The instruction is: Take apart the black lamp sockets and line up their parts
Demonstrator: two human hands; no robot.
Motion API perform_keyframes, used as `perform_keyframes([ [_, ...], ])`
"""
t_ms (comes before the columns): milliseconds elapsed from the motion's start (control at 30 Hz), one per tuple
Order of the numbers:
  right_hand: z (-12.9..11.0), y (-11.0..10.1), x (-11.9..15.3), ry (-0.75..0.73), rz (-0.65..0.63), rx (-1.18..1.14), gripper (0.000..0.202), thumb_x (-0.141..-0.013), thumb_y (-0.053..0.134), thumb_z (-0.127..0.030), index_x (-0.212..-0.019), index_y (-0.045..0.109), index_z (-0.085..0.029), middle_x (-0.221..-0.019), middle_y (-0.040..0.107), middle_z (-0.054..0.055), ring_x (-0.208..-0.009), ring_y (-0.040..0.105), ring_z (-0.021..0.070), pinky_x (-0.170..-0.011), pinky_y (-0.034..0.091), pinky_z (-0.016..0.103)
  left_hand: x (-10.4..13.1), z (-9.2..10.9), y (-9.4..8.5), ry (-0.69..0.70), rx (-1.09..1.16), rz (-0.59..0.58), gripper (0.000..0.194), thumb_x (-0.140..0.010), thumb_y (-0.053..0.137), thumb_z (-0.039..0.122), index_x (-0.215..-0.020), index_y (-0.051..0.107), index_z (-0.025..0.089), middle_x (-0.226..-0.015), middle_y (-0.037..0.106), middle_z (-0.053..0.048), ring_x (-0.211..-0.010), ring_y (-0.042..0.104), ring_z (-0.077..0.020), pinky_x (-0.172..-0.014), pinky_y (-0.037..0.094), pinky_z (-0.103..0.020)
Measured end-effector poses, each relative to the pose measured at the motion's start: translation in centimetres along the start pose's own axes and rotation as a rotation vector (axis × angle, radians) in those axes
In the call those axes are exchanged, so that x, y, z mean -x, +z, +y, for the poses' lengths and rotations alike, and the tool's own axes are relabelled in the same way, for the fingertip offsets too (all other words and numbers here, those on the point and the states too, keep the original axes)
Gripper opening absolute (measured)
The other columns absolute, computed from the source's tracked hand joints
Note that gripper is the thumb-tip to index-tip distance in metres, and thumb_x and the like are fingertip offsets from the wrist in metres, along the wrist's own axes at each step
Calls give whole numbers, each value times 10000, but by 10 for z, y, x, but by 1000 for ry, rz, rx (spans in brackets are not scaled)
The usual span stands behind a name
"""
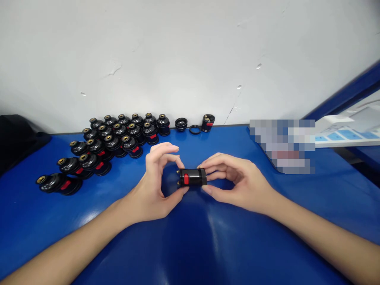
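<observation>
A black cylinder with a red tab (194,177) lies sideways between my hands, above the blue table. Two small metal pins stick out of its left end, and a dark ring band circles its right end. My left hand (162,182) grips the left part between thumb and a fingertip, with the other fingers raised. With thumb and fingers, my right hand (234,178) pinches the right end. Beyond them, near the wall, are a black cap (181,124), a thin black ring (195,129) and an upright black socket with a red tab (208,123).
Several black capped sockets with brass tops (132,146) stand in rows at the left on the blue table (190,245). A pixelated object (280,148) lies at the right. Black cloth (20,138) is at the far left, and a pale wall (178,59) rises behind.
</observation>
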State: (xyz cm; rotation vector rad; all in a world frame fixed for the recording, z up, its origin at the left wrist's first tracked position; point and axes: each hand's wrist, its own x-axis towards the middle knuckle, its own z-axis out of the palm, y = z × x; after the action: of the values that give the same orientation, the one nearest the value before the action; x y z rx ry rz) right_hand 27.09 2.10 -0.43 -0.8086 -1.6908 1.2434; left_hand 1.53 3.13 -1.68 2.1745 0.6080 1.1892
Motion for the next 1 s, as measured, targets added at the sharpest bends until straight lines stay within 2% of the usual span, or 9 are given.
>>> perform_keyframes([
  [133, 0, 0, 0, -1, 3, 14, 363, -816, 886, -102, -1140, 761, -208, -1075, 797, 53, -974, 836, 195, -913, 723, 312, 0, 1, -1, 2, -54, -38, 1029, -825, 790, 39, -1620, 201, 322, -1525, 305, -176, -1202, 578, -265, -1038, 600, -572],
  [267, 1, -1, 1, -2, -8, 9, 353, -826, 882, -108, -1138, 755, -212, -1083, 796, 51, -974, 837, 199, -918, 724, 324, 2, 5, -1, -106, -19, -60, 895, -960, 735, 161, -1629, 165, 331, -1483, 364, -163, -1118, 643, -236, -1060, 587, -599],
  [367, 1, 0, 2, -13, -21, 30, 357, -832, 878, -107, -1148, 754, -217, -1094, 783, 44, -978, 835, 190, -934, 719, 317, 2, 3, 1, -194, 59, -6, 669, -1084, 566, 174, -1604, 195, 370, -1376, 446, -110, -958, 679, -161, -911, 655, -474],
  [433, 0, 0, 3, -30, -26, 55, 361, -835, 869, -97, -1154, 752, -220, -1110, 769, 44, -987, 832, 190, -940, 719, 322, 1, 1, 2, -213, 94, 4, 627, -1101, 531, 165, -1591, 205, 382, -1330, 463, -87, -895, 674, -129, -847, 665, -411],
  [600, 1, -1, 4, -52, -47, 65, 360, -841, 863, -97, -1159, 749, -223, -1137, 752, 52, -995, 829, 206, -935, 725, 354, 0, 3, 2, -167, 126, 22, 746, -1018, 643, 96, -1576, 228, 368, -1350, 426, -76, -901, 675, -114, -987, 643, -470],
  [700, 1, -1, 3, -42, -22, 53, 346, -840, 872, -115, -1148, 754, -217, -1113, 763, 56, -982, 830, 210, -919, 729, 354, 0, 4, 0, -89, 107, 42, 898, -900, 747, 49, -1569, 238, 365, -1415, 367, -103, -1033, 658, -175, -974, 639, -481],
  [800, 0, 0, 1, -25, -1, 44, 347, -828, 885, -121, -1138, 758, -212, -1088, 784, 60, -973, 831, 209, -913, 729, 348, 0, 4, -2, -18, 0, -7, 1009, -827, 799, 60, -1600, 218, 349, -1479, 329, -136, -1233, 576, -265, -1089, 568, -578],
  [867, -1, 1, 1, -21, 4, 35, 345, -822, 893, -130, -1129, 759, -212, -1079, 794, 64, -966, 833, 214, -905, 732, 354, 1, 4, -2, -25, -30, -50, 1015, -852, 808, 104, -1623, 189, 333, -1486, 345, -151, -1250, 569, -279, -1105, 552, -600],
  [1000, -2, 1, 0, -25, -5, 29, 328, -831, 885, -137, -1124, 757, -215, -1072, 802, 70, -951, 836, 226, -895, 737, 379, 3, 3, 0, -83, -14, -33, 823, -995, 681, 118, -1617, 192, 342, -1421, 429, -135, -1072, 627, -202, -1009, 612, -529],
])
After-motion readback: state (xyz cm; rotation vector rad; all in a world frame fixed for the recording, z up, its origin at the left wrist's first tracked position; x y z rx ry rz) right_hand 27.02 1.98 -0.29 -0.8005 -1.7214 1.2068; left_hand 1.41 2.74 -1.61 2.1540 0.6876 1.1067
